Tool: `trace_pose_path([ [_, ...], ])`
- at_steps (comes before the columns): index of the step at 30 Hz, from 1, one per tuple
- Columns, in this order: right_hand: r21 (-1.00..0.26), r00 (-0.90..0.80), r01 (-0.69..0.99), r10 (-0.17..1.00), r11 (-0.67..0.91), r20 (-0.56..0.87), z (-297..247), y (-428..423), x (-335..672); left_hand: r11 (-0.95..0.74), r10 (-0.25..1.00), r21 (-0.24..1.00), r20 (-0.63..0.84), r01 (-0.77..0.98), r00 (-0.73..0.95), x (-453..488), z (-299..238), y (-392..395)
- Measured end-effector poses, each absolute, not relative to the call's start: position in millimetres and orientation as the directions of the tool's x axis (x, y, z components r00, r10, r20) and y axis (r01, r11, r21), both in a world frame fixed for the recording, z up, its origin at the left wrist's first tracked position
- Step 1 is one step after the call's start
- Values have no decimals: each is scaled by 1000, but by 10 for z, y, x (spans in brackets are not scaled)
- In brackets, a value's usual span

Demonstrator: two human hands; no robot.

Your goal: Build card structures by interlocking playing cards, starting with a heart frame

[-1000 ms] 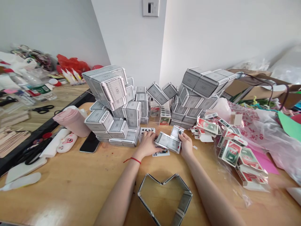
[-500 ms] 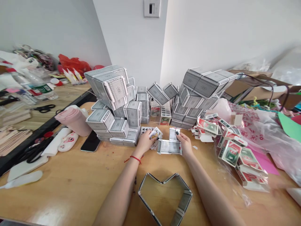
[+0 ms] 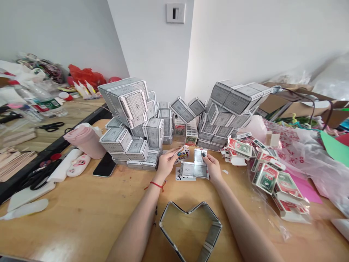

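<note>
My left hand [image 3: 166, 163] is closed on a few playing cards [image 3: 182, 150], their edges raised off the table. My right hand [image 3: 214, 165] pinches a small piece made of folded playing cards [image 3: 194, 170], grey-patterned backs facing up. A loose card [image 3: 179, 178] with black clubs lies partly under that piece. Close to me, between my forearms, stands a heart-shaped frame [image 3: 218, 229] built from folded cards. Behind my hands, blocks of folded cards [image 3: 136, 145] are stacked on the left, with another stack [image 3: 231, 98] on the right.
Opened card boxes [image 3: 268, 177] and clear plastic lie on the right. At left are a phone [image 3: 105, 165], a pink cup [image 3: 85, 141], scissors [image 3: 51, 126], bottles [image 3: 47, 100] and a glue bottle [image 3: 27, 209]. More card packs [image 3: 191, 133] stand at the back between the stacks.
My left hand has lifted and tilted its cards. A clubs card now shows beneath the folded piece, which my right hand keeps holding and has shifted slightly left.
</note>
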State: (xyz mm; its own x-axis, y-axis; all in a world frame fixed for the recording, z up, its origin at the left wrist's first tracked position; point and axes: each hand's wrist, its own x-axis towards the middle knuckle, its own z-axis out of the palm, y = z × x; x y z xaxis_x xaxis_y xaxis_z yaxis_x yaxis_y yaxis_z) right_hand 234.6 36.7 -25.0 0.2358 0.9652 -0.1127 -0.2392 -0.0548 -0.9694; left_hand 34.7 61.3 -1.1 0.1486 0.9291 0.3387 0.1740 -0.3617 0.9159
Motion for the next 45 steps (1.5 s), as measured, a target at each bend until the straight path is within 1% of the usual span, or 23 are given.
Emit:
trace_pose_path([
  [2, -971, 231, -235, 967, -53, -109, -245, 370, 2343, -315, 947, 937, 301, 149, 112, 347, -12, 613],
  [4, -971, 223, -230, 969, -58, -110, -240, 369, 2341, -239, 971, 959, 232, 153, 62, 351, -24, 618],
  [7, -979, 207, -194, 973, -63, -104, -241, 364, 2339, -184, 982, 972, 176, 143, 70, 367, -58, 627],
  [9, -983, 196, -171, 976, -61, -95, -246, 361, 2338, -189, 979, 971, 174, 144, 109, 378, -83, 631],
  [13, -985, 193, -165, 978, -53, -85, -263, 362, 2345, -194, 975, 960, 165, 203, 150, 378, -111, 635],
  [16, -983, 199, -172, 976, -56, -90, -270, 367, 2354, -203, 975, 955, 176, 214, 136, 355, -102, 644],
  [20, -983, 189, -175, 978, -54, -88, -276, 370, 2363, -215, 973, 959, 194, 186, 124, 337, -70, 649],
  [26, -986, 201, -158, 976, -52, -84, -287, 368, 2365, -201, 975, 965, 180, 170, 128, 345, -50, 644],
  [31, -984, 197, -166, 976, -63, -95, -278, 370, 2360, -183, 981, 967, 169, 178, 95, 339, -71, 658],
  [38, -988, 202, -145, 975, -58, -87, -254, 362, 2344, -147, 983, 983, 133, 108, 129, 352, -151, 682],
  [45, -988, 207, -141, 974, -65, -94, -281, 367, 2361, -122, 986, 992, 117, 36, 121, 349, -158, 682],
])
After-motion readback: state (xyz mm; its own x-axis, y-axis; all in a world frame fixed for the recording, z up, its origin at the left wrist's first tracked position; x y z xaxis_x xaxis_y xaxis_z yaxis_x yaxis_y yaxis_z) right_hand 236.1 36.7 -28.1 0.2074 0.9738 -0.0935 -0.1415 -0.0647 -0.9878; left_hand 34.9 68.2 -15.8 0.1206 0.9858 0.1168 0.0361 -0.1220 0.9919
